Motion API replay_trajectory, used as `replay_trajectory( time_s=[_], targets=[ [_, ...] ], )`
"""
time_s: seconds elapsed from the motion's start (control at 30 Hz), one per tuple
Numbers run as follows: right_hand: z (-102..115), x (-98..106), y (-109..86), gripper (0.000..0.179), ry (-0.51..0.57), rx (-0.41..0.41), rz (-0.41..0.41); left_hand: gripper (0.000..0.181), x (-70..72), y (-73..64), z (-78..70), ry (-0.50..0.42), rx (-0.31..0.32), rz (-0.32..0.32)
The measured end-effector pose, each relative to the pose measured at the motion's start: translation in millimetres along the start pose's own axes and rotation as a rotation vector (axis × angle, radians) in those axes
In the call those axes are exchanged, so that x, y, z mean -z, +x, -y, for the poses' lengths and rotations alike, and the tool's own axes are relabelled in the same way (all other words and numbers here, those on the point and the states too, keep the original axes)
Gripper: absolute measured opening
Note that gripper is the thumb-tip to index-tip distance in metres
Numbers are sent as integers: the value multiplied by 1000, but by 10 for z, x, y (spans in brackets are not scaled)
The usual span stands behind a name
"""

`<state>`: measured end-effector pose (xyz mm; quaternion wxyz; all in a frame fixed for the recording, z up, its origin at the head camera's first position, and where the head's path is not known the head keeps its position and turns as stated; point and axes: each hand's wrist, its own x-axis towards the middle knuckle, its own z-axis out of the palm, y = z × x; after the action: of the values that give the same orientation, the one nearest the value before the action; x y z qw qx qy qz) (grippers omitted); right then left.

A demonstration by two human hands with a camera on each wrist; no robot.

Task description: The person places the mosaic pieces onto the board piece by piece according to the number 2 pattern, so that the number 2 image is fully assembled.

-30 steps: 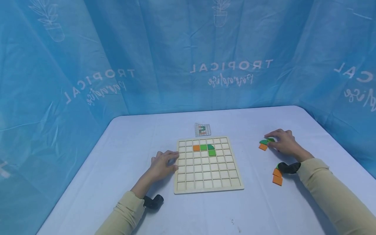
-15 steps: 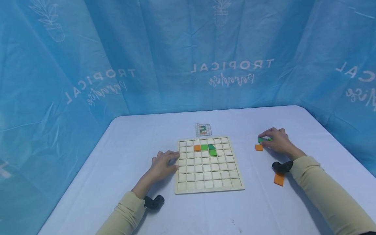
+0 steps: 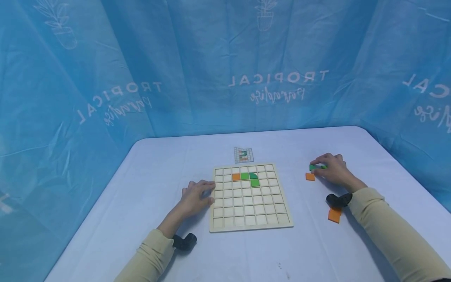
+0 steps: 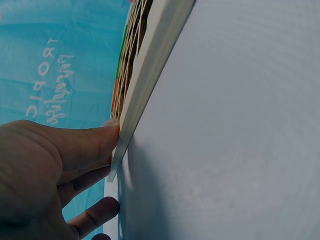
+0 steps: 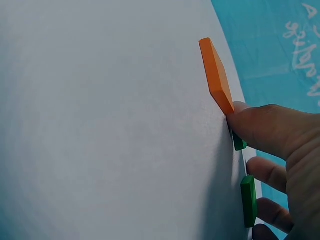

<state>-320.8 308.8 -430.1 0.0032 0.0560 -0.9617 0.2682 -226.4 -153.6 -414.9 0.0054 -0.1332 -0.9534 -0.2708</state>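
Observation:
A square wooden grid board [image 3: 251,228] lies on the table, with an orange tile [image 3: 236,177], two light green tiles and a dark green rounded piece in its cells. My left hand [image 3: 193,199] rests at the board's left edge, thumb [image 4: 95,145] and fingers touching its side. To the right of the board, my right hand [image 3: 335,169] pinches a dark green tile [image 3: 312,167] between thumb and index finger; its shape is partly hidden. Another green tile [image 5: 249,200] lies under that hand's other fingers. An orange tile [image 5: 216,75] lies by the thumb.
A small card [image 3: 243,155] printed with a coloured grid pattern lies behind the board. Orange tiles [image 3: 334,215] lie partly beneath the camera on my right wrist. Blue printed curtains [image 3: 225,78] surround the white table.
My right hand has moved left and slightly away from me, and the dark green tile and the nearby orange tile have shifted left. The left hand and the board have stayed still.

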Motion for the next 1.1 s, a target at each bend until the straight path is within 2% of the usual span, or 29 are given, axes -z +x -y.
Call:
replay_trajectory(
  time_s=[0.27, 0.6, 0.87, 1.1],
  targets=[
    [-25, 50, -37, 36, 8, 1, 41, 46, 0, 7, 9, 7, -6, 0],
    [-102, 138, -86, 37, -4, -22, 46, 46, 6, 1, -1, 4, -1, -1],
    [-97, 96, -44, 37, -30, -14, 11, 46, 7, -5, -2, 2, 2, -3],
    [-30, 56, -4, 39, -42, 5, 21, 46, 5, -2, -1, 6, 7, -3]
  ],
)
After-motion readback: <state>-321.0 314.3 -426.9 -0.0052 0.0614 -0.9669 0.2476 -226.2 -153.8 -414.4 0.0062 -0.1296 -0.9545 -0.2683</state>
